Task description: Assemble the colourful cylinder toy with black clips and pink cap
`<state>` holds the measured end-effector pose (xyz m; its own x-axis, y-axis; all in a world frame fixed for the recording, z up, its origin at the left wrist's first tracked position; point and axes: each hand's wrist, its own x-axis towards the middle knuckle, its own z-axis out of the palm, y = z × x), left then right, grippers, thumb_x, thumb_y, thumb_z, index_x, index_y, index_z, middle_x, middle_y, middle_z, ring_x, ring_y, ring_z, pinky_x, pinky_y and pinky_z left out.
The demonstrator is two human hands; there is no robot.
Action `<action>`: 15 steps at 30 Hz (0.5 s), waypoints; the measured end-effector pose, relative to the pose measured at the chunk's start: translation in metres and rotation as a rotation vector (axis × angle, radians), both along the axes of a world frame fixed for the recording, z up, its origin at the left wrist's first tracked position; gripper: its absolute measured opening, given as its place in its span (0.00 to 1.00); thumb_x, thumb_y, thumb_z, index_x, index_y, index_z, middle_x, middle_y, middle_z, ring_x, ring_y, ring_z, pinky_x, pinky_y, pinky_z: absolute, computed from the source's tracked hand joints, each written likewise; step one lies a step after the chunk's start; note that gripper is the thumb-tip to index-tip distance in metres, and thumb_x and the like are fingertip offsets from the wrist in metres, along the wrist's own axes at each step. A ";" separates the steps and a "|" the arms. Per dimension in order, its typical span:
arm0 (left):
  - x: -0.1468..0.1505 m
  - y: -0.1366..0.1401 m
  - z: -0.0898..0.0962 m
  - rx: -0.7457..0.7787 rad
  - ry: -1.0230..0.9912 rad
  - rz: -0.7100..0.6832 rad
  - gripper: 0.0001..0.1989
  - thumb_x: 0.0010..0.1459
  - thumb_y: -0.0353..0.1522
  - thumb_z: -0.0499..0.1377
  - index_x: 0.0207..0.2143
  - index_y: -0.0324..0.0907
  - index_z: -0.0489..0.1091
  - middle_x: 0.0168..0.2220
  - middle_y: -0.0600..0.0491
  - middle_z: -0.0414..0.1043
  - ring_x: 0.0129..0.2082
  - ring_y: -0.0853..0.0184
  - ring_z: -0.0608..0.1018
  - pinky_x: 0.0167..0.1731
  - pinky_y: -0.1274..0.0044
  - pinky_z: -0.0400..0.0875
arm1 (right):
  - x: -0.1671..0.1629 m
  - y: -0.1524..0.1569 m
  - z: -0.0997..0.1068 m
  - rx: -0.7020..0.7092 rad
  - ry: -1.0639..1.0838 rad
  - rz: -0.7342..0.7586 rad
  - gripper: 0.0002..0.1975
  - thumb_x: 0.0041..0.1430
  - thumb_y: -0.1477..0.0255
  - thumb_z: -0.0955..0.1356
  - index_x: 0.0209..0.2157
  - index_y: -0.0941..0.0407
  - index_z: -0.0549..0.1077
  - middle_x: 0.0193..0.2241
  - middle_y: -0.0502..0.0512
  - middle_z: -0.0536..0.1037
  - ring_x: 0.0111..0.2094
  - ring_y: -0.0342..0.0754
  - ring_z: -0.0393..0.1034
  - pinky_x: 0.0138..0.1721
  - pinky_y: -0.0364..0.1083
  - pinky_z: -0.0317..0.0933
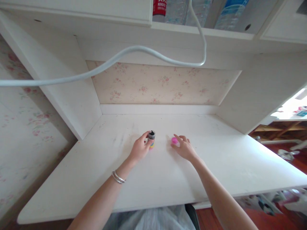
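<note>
My left hand (141, 147) is wrapped round a small open bottle (151, 137) that stands upright on the white desk. Its mouth looks dark inside, and yellow, blue and pink show lower down on it. To the right, my right hand (185, 147) has its thumb and index finger at either side of a round pink cap (174, 140), low at the desk surface. The cap is apart from the bottle. Whether it touches the desk is hard to see.
The white desk (134, 188) has side panels and a back board with floral wallpaper. A white cable (134, 48) hangs across the view above my hands. Overhead, a shelf holds several plastic bottles (176, 12). A shelf with items (285, 127) stands beyond the right edge.
</note>
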<state>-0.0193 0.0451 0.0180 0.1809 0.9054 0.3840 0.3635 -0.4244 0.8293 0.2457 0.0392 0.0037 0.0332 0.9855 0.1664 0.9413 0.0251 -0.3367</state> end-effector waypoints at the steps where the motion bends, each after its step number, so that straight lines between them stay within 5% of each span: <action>1: 0.000 0.000 -0.001 0.004 -0.002 -0.001 0.21 0.60 0.36 0.57 0.56 0.47 0.63 0.49 0.51 0.73 0.47 0.64 0.75 0.43 0.72 0.73 | -0.001 0.001 -0.003 -0.026 -0.015 0.017 0.29 0.58 0.60 0.63 0.61 0.49 0.61 0.53 0.61 0.66 0.51 0.58 0.61 0.51 0.53 0.55; 8: 0.000 0.003 -0.001 0.005 -0.002 -0.020 0.20 0.59 0.35 0.57 0.55 0.45 0.64 0.49 0.50 0.73 0.45 0.64 0.76 0.41 0.73 0.73 | -0.021 0.015 0.000 0.004 0.093 0.061 0.21 0.59 0.67 0.64 0.54 0.52 0.67 0.42 0.58 0.74 0.39 0.49 0.70 0.41 0.47 0.61; 15: 0.001 -0.001 0.003 -0.021 -0.048 -0.050 0.21 0.59 0.36 0.57 0.55 0.45 0.65 0.50 0.48 0.72 0.48 0.63 0.75 0.41 0.73 0.73 | -0.056 0.006 0.037 0.111 0.635 0.243 0.25 0.53 0.65 0.69 0.53 0.51 0.66 0.42 0.54 0.75 0.37 0.45 0.73 0.40 0.45 0.67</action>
